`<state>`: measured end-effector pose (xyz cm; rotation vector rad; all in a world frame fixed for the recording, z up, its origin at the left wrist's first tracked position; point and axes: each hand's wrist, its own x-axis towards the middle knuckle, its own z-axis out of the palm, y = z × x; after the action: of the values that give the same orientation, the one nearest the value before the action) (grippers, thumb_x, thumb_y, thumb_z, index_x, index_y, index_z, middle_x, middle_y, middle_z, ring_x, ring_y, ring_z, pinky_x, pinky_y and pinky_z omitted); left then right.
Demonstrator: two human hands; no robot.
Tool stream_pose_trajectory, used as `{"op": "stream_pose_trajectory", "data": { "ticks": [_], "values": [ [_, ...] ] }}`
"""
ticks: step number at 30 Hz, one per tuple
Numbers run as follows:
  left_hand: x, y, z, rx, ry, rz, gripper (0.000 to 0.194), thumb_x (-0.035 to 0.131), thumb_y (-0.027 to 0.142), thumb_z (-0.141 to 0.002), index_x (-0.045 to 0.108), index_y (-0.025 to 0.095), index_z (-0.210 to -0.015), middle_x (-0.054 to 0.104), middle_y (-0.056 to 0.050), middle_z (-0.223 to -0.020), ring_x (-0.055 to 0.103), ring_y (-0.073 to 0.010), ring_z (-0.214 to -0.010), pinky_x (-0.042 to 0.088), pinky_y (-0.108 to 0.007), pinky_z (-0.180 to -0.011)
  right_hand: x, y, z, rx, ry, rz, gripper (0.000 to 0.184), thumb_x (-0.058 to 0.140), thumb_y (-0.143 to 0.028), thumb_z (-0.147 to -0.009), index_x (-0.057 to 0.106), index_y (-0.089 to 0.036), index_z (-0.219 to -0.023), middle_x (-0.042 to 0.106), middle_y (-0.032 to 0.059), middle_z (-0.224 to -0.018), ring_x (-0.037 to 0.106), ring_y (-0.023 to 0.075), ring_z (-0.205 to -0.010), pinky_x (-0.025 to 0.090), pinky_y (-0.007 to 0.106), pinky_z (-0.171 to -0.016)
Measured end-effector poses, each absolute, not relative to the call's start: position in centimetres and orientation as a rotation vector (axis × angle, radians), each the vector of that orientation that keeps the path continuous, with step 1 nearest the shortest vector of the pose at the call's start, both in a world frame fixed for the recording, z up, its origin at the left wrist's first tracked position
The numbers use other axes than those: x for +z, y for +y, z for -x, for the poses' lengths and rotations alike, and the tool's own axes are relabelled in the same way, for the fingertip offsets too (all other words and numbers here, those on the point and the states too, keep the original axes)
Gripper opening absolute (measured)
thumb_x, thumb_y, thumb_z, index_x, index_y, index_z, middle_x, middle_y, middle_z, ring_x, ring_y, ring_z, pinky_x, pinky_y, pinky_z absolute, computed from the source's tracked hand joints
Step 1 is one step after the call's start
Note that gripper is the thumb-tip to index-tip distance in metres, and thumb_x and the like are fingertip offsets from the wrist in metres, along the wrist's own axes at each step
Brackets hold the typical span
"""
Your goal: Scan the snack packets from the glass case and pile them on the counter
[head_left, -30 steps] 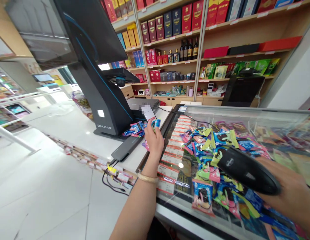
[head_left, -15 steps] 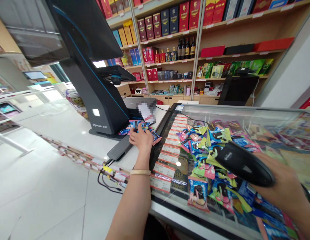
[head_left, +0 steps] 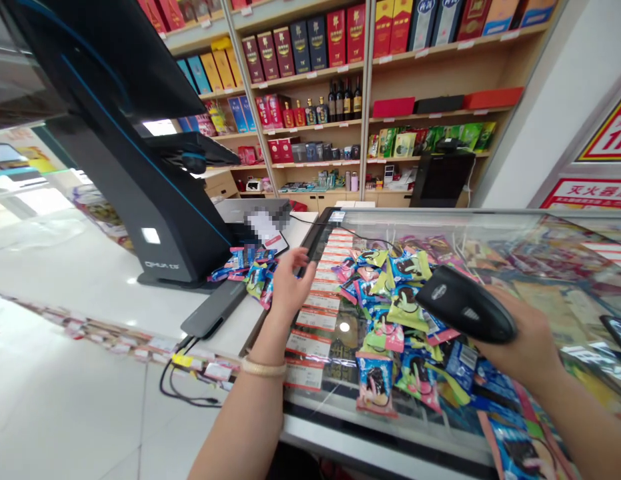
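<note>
My right hand (head_left: 520,343) grips a black barcode scanner (head_left: 463,312), held over a heap of small snack packets (head_left: 400,320) spread on the glass counter (head_left: 490,223). My left hand (head_left: 289,283) hovers with its fingers spread and nothing in it, beside a smaller pile of blue and green packets (head_left: 250,267) lying on the white counter by the foot of the black checkout terminal (head_left: 140,187).
A dark flat keyboard-like device (head_left: 213,310) with trailing cables (head_left: 183,383) lies at the white counter's edge. Rows of price tags (head_left: 315,313) sit under the glass. Shelves of boxed goods and bottles (head_left: 335,87) fill the back wall, with a black monitor (head_left: 443,177) in front.
My left hand carried a blue packet to the pile by the terminal, laid it there and drew back open. The scanner hand stayed over the heap while the view shifted right.
</note>
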<state>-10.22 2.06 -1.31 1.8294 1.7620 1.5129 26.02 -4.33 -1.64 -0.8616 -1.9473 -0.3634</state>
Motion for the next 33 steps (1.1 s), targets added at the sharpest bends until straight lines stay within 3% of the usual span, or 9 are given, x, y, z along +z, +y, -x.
{"op": "stream_pose_trajectory", "data": {
  "ticks": [2,5,9,14,18,24,29,33],
  "values": [
    [-1.3,1.2,8.9,1.053,1.304,-1.942,0.025,0.07,0.039,-0.083,0.073,0.017,-0.095,0.063,-0.001,-0.071,0.056,-0.0139,-0.064,0.049,-0.026,-0.065,-1.7,-4.2,-26.1,-0.34,-1.94,0.87,0.018,0.065,-0.026,-0.086,0.067,-0.025,-0.104,0.074,0.0053,-0.085,0.073,0.0248,-0.074,0.057,0.035,-0.062],
    [-1.1,-0.4,7.0,0.526,0.881,-1.959,0.036,0.081,0.049,-0.075,0.077,0.015,-0.087,0.058,0.002,-0.063,0.05,-0.011,-0.058,0.04,-0.022,-0.056,-1.6,-4.2,-26.0,-0.309,-1.948,0.892,0.019,0.064,-0.022,-0.085,0.069,-0.025,-0.104,0.073,0.0045,-0.081,0.072,0.0238,-0.072,0.055,0.034,-0.06],
    [-0.3,-2.7,5.1,0.19,0.668,-2.206,0.046,0.09,0.048,-0.067,0.08,0.025,-0.106,0.063,-0.001,-0.083,0.057,-0.015,-0.076,0.043,-0.022,-0.065,-1.5,-4.3,-25.7,-0.27,-1.931,0.904,0.015,0.064,-0.023,-0.085,0.07,-0.024,-0.099,0.072,0.005,-0.08,0.071,0.0231,-0.071,0.055,0.033,-0.06],
    [0.9,-5.4,4.2,-0.155,0.884,-2.497,0.07,0.09,0.027,-0.066,0.067,0.039,-0.13,0.055,-0.005,-0.112,0.062,-0.0251,-0.101,0.049,-0.029,-0.078,-1.4,-4.3,-25.5,-0.258,-1.909,0.92,0.02,0.066,-0.021,-0.082,0.07,-0.024,-0.101,0.073,0.0052,-0.083,0.072,0.0232,-0.073,0.056,0.033,-0.065],
    [0.9,-5.5,4.1,-0.149,0.977,-2.491,0.061,0.07,0.009,-0.077,0.065,0.038,-0.13,0.051,-0.005,-0.115,0.063,-0.0213,-0.097,0.051,-0.03,-0.083,-1.2,-4.5,-25.5,-0.264,-1.925,0.912,0.017,0.063,-0.02,-0.084,0.068,-0.024,-0.1,0.072,0.0042,-0.08,0.071,0.0225,-0.071,0.055,0.033,-0.062],
    [0.3,-3.6,5.5,0.184,0.835,-2.273,0.055,0.087,0.015,-0.059,0.072,0.026,-0.111,0.054,-0.003,-0.115,0.06,-0.0221,-0.106,0.052,-0.03,-0.091,-0.9,-4.6,-25.6,-0.306,-1.962,0.897,0.019,0.063,-0.02,-0.085,0.065,-0.026,-0.103,0.07,0.0027,-0.079,0.07,0.0223,-0.069,0.054,0.033,-0.059],
    [0.4,-2.4,7.2,0.46,0.827,-1.838,0.042,0.079,0.015,-0.066,0.063,0.019,-0.105,0.063,0.0,-0.097,0.061,-0.0136,-0.083,0.05,-0.023,-0.07,-1.2,-4.5,-25.8,-0.353,-1.969,0.875,0.017,0.062,-0.021,-0.086,0.062,-0.027,-0.103,0.07,0.0033,-0.082,0.071,0.0226,-0.071,0.055,0.033,-0.06],
    [0.4,-1.6,7.2,0.708,0.727,-1.422,0.056,0.084,0.024,-0.07,0.059,0.023,-0.121,0.066,-0.001,-0.099,0.063,-0.0106,-0.075,0.048,-0.022,-0.065,-1.2,-4.6,-25.8,-0.38,-1.979,0.863,0.018,0.06,-0.021,-0.088,0.062,-0.026,-0.105,0.072,0.0046,-0.085,0.072,0.0229,-0.074,0.057,0.033,-0.064]
  ]
}}
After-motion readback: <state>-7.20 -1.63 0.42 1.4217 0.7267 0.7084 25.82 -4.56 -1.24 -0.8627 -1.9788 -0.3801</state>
